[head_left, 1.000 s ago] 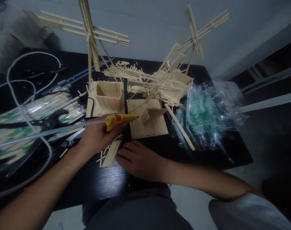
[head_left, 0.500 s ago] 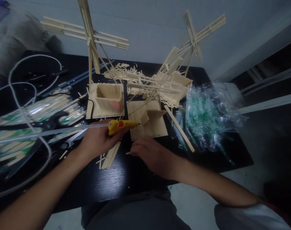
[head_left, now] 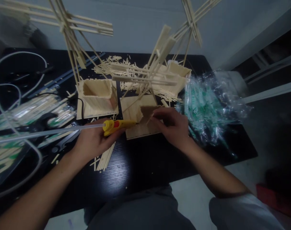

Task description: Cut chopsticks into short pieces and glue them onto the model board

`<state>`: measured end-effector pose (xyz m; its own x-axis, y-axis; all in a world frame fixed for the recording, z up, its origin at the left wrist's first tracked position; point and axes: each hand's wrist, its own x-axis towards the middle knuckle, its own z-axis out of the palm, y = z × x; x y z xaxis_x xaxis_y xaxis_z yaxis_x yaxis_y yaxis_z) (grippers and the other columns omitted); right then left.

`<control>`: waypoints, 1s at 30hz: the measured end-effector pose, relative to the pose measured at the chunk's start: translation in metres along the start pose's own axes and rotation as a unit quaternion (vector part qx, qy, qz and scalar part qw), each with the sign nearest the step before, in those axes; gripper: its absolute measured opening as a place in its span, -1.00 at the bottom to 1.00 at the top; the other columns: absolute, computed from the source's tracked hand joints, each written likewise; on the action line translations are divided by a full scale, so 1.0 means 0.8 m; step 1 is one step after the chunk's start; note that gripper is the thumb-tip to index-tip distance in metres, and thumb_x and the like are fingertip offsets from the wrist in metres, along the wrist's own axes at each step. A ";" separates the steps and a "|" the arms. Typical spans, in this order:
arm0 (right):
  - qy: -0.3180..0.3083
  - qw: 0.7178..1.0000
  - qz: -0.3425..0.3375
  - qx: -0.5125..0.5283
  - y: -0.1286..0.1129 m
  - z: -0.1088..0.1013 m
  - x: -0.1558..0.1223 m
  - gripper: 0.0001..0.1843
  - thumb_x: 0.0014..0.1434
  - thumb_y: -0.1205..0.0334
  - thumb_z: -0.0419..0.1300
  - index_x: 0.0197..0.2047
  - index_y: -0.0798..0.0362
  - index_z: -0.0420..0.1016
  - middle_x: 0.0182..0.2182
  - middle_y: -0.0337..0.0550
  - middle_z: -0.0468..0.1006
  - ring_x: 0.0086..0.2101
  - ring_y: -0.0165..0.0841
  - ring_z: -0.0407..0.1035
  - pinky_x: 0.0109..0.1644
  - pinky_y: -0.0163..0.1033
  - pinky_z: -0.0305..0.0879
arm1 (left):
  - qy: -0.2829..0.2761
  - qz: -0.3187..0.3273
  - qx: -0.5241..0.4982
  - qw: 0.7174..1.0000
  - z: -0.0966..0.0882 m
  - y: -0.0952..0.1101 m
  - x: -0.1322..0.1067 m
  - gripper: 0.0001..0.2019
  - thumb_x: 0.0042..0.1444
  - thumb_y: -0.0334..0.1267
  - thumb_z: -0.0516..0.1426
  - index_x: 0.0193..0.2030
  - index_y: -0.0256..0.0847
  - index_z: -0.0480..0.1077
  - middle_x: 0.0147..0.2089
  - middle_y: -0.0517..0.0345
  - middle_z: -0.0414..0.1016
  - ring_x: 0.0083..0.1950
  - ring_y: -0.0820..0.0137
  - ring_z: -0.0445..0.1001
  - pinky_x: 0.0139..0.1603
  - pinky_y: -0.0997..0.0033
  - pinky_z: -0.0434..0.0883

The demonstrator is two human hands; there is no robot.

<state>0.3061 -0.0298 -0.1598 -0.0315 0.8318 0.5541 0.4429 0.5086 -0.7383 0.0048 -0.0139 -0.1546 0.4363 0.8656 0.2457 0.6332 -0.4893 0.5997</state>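
Observation:
My left hand point(head_left: 94, 139) is closed around a yellow glue gun point(head_left: 114, 126). A long clear glue stick point(head_left: 51, 131) runs out of the gun's rear, and its nozzle points right at a small stick-built box wall point(head_left: 143, 112). That wall stands on a flat wooden-stick base point(head_left: 129, 107). Over the right part of the base, my right hand point(head_left: 172, 126) pinches a thin short wooden stick point(head_left: 149, 121) between thumb and fingers, close to the wall. Its far end is hard to make out.
A finished-looking stick box point(head_left: 99, 102) with tall crossed sticks point(head_left: 66, 24) stands behind left. Another stick model point(head_left: 169, 78) is behind right. Green-printed plastic wrappers point(head_left: 202, 108) lie right, a white cable point(head_left: 6, 116) left, and loose sticks point(head_left: 106, 159) in front on the black table point(head_left: 140, 169).
My right hand has moved up and right from the table's front onto the base, bringing the small stick to the wall. The left hand still holds the glue gun; the view has shifted.

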 end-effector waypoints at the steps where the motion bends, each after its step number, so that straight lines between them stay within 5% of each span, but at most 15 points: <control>1: 0.003 1.000 -0.004 0.003 0.000 0.001 0.000 -0.87 0.41 0.26 0.50 0.01 -0.06 0.73 -0.16 -0.23 0.85 -0.27 -0.35 0.76 -0.13 -0.26 0.73 | 0.002 0.004 0.006 1.000 0.000 0.000 0.000 -0.64 0.48 0.09 0.20 -0.31 -0.03 0.51 -0.42 0.15 0.54 -0.43 0.30 0.53 -0.44 0.27 0.32; 9: 0.003 0.999 -0.024 -0.021 -0.006 0.011 -0.006 -0.89 0.46 0.26 0.47 0.01 -0.05 0.69 -0.17 -0.24 0.84 -0.27 -0.36 0.75 -0.09 -0.26 0.72 | 0.021 0.041 0.033 0.998 0.002 -0.003 -0.001 -0.64 0.50 0.05 0.22 -0.29 -0.08 0.56 -0.38 0.14 0.62 -0.42 0.31 0.59 -0.44 0.28 0.34; 16: -0.006 0.997 -0.062 -0.042 -0.008 0.017 -0.006 -0.90 0.46 0.30 0.46 0.02 -0.04 0.71 -0.15 -0.23 0.84 -0.24 -0.36 0.74 -0.05 -0.28 0.68 | 0.016 0.008 0.045 0.999 0.002 -0.004 -0.004 -0.61 0.51 0.17 0.18 -0.24 -0.02 0.56 -0.35 0.12 0.62 -0.39 0.26 0.59 -0.41 0.22 0.35; 21: -0.014 0.995 -0.062 -0.081 -0.006 0.016 -0.008 -0.94 0.51 0.20 0.43 0.01 -0.06 0.73 -0.16 -0.20 0.83 -0.22 -0.32 0.74 -0.02 -0.24 0.69 | 0.011 -0.006 0.023 1.000 0.004 -0.004 -0.004 -0.64 0.48 0.15 0.21 -0.27 -0.01 0.51 -0.39 0.13 0.58 -0.38 0.25 0.59 -0.43 0.22 0.34; 30: 0.004 0.987 -0.132 -0.085 -0.004 0.022 -0.007 -0.85 0.48 0.33 0.45 0.04 -0.08 0.68 -0.15 -0.26 0.84 -0.18 -0.36 0.77 -0.03 -0.31 0.69 | 0.030 0.002 0.017 0.999 -0.003 0.005 -0.002 -0.64 0.46 0.11 0.22 -0.31 -0.04 0.53 -0.39 0.16 0.56 -0.40 0.29 0.57 -0.42 0.24 0.32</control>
<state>0.2887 -0.0325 -0.1674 -0.1593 0.6724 0.7229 0.5649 0.6626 -0.4918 0.0054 -0.0166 -0.1510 0.4004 0.8677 0.2947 0.6527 -0.4958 0.5729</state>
